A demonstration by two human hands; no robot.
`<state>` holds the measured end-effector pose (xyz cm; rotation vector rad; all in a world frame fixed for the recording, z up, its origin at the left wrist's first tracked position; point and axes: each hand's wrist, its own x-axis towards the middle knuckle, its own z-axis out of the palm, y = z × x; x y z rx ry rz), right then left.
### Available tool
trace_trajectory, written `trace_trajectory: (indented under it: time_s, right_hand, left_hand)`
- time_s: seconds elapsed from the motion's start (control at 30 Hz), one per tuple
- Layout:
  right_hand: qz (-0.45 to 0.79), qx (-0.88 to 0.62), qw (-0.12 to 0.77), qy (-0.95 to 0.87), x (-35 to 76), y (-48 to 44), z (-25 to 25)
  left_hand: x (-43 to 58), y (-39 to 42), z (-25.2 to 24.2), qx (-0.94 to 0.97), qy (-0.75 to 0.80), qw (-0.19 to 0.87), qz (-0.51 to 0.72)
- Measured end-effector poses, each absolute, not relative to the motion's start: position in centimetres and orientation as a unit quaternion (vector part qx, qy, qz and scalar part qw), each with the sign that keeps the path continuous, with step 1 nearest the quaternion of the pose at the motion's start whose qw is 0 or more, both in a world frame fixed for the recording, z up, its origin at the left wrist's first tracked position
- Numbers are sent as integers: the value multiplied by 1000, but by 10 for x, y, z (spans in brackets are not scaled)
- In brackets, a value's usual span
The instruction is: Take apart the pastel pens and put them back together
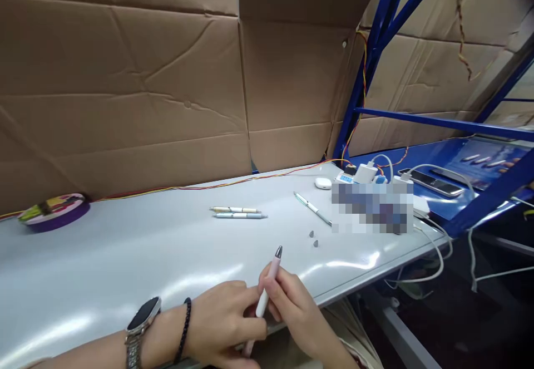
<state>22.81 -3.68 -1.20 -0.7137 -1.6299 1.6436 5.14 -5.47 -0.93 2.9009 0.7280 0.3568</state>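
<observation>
Both hands met over the near edge of the surface (125,257). The right hand (292,308) had its fingers wrapped round the middle of a pink pen (270,280), which was tilted with its grey tip up and away. The left hand (225,324), with a watch (144,316) and a bead bracelet (183,330) at the wrist, pinched the pen's lower end. Two pens (237,212) lay side by side mid-surface. A third pen (311,207) lay nearer the right edge, with two small grey bits (314,239) near it.
</observation>
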Motion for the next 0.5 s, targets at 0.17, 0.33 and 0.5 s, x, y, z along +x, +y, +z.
trace_trajectory:
  time_s: [0.17,0.33,0.5]
  right_hand:
    - [636,-275,337,-638,228,-39,-9]
    - [641,-263,339,-637,228,-40,-11]
    - [668,-262,333,-611,226,-41,-12]
  left_hand:
    - [52,-55,-5,964,223,89,111]
    - [51,-56,-9,957,238,75,152]
    - [50,-54,-9,957,206,113,167]
